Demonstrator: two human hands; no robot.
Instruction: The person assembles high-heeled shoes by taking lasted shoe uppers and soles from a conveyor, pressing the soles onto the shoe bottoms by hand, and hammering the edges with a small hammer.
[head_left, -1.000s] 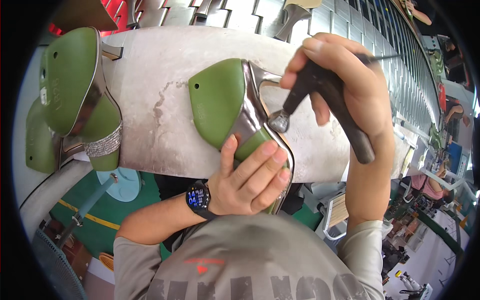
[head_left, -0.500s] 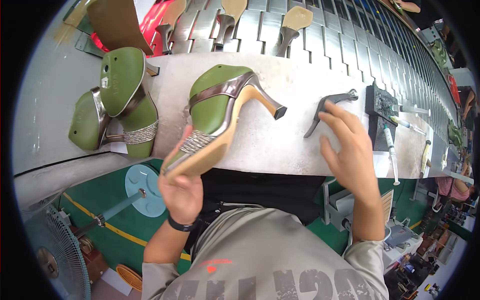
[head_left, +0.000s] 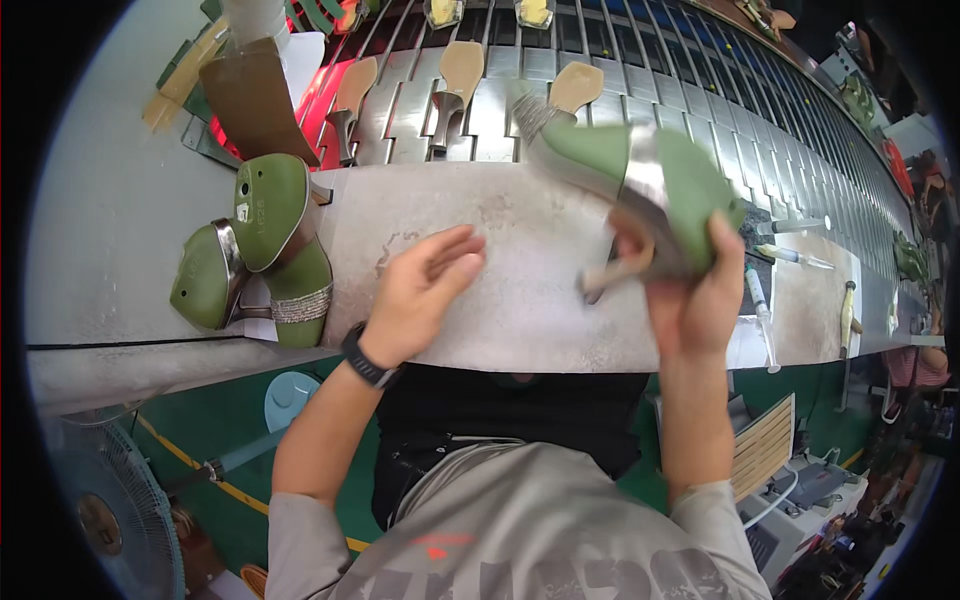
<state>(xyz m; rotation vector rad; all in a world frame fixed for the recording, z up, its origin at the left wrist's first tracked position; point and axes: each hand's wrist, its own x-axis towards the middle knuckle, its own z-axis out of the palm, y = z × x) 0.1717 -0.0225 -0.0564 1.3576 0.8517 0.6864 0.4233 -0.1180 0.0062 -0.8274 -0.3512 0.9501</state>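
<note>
My right hand [head_left: 695,305] grips a high-heeled sandal [head_left: 645,165] on a green shoe last, lifted over the right part of the worktable. It holds the sandal by the toe end, with the sparkly strap end pointing up and left. Motion blurs the sandal slightly. Over the middle of the table, my left hand [head_left: 425,290] holds nothing, its fingers loosely bent and the thumb apart. To its left, two more green lasts with sandals [head_left: 285,225] lean together at the table's left end. No hammer shows in the picture now.
Beyond the pale worktable [head_left: 430,330] runs a metal slat conveyor [head_left: 400,110] carrying several tan soles with heels [head_left: 460,75]. Several syringes [head_left: 795,256] and a dark block [head_left: 755,215] lie at the right. A fan [head_left: 110,520] stands at lower left.
The sandal has passed from my left hand to my right and moved right, turned over. My left hand has let go. The hammer seen beside my right hand is no longer visible.
</note>
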